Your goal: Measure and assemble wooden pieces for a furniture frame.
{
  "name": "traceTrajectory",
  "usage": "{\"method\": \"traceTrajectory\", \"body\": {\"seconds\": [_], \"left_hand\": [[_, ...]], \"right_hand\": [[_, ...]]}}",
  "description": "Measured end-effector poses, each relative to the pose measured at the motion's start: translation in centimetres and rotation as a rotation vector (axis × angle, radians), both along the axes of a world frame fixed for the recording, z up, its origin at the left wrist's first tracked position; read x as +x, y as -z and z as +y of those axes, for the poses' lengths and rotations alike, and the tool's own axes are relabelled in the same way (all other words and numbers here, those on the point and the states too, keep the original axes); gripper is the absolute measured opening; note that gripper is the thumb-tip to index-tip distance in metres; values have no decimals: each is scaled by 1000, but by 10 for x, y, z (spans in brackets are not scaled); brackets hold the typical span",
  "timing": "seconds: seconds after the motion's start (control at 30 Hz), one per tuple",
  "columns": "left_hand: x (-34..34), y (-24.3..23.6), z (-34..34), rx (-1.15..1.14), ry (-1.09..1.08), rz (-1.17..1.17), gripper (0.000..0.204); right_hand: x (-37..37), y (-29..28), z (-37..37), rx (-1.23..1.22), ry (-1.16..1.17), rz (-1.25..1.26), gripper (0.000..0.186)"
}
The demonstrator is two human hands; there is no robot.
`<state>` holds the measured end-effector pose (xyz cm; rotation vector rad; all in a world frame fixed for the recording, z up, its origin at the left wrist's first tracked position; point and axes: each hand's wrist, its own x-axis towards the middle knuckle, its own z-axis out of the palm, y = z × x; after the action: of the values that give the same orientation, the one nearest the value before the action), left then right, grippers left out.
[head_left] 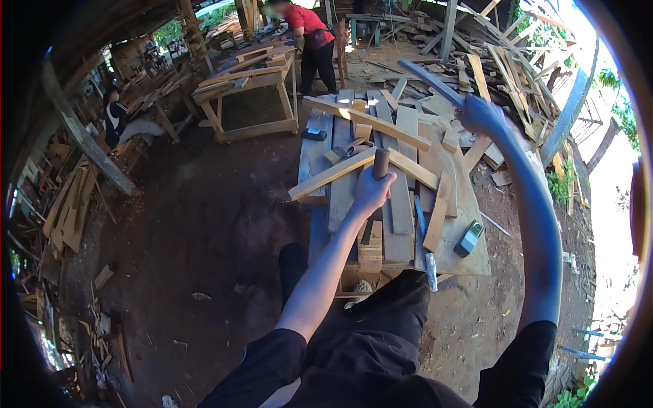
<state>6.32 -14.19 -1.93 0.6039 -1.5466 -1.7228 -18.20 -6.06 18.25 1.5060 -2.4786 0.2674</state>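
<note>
My left hand is closed round the brown wooden handle of a chisel, held upright over the bench; its lower end is hidden. Below that fist sits a pale wood block with a dark strip on its top. Raised out to the right, my right hand grips one end of a long grey-blue bar, which points away to the far left, above the bench. Pale wood strips lie crossed just beyond my left hand.
Boards cover the workbench. On it are a black device, a green-and-grey device and a thin blue tool. A person in red stands at another bench; someone sits far left. Scrap wood is piled right.
</note>
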Motion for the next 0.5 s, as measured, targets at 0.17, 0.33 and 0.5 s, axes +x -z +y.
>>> {"method": "traceTrajectory", "body": {"seconds": [0.17, 0.33, 0.5], "left_hand": [[4, -5, -6, -24, -28, -20, 22], [7, -5, 0, -31, -21, 20, 22], [6, -5, 7, -56, -16, 48, 22]], "right_hand": [[36, -63, -54, 111, 17, 387, 98], [97, -93, -62, 337, -112, 241, 99], [95, -55, -65, 501, -293, -42, 97]]}}
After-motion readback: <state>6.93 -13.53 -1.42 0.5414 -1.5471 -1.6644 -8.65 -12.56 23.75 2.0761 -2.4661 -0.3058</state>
